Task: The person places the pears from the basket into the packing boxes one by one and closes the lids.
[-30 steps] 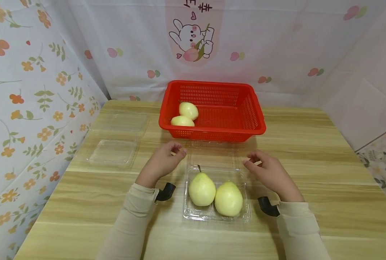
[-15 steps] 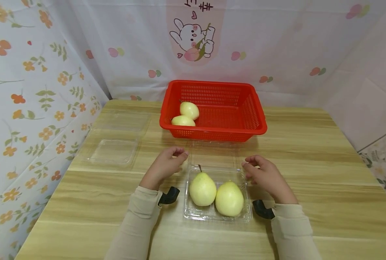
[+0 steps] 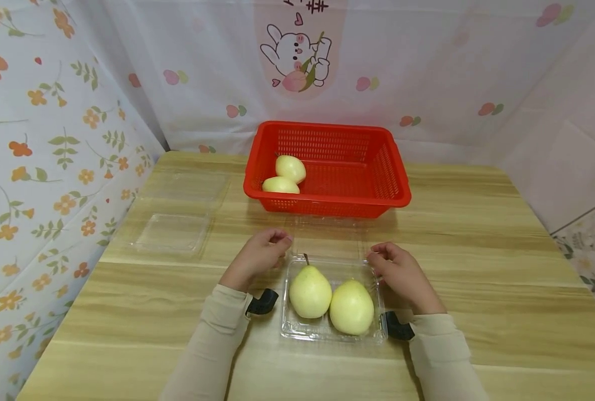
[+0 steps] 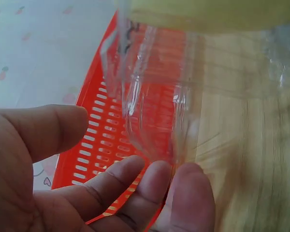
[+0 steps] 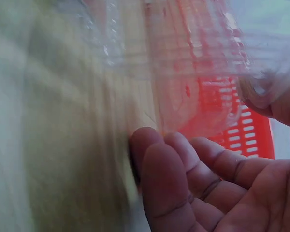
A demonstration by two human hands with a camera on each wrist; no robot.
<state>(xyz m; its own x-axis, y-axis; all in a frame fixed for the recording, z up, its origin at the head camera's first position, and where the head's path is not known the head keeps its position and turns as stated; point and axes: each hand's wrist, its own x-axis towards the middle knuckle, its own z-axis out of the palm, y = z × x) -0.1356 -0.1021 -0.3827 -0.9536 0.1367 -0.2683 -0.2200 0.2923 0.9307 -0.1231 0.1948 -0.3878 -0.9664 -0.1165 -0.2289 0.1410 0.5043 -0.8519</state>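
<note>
Two pale yellow-green pears, the left one [image 3: 310,292] with a stem and the right one [image 3: 351,309], sit side by side in a clear plastic clamshell box [image 3: 297,331]. Its lid [image 3: 327,236] is folded back toward the basket. My left hand [image 3: 258,257] is beside the box's back left corner, thumb and fingers apart in the left wrist view, fingertips [image 4: 191,193] close by the clear plastic. At the back right corner is my right hand [image 3: 403,274], its fingers loosely bent; in the right wrist view the plastic overlaps its thumb [image 5: 280,104].
Behind the lid stands a red plastic basket [image 3: 327,207] with two more pears, one at the back [image 3: 290,169] and one at the front [image 3: 281,185]. Another clear clamshell box [image 3: 172,233] lies opened flat at the left. Patterned cloth [image 3: 202,67] hangs behind the table.
My right hand has moved left, in to the box's back right corner. My left hand has shifted slightly right and nearer to me. The box and pears have stayed in place.
</note>
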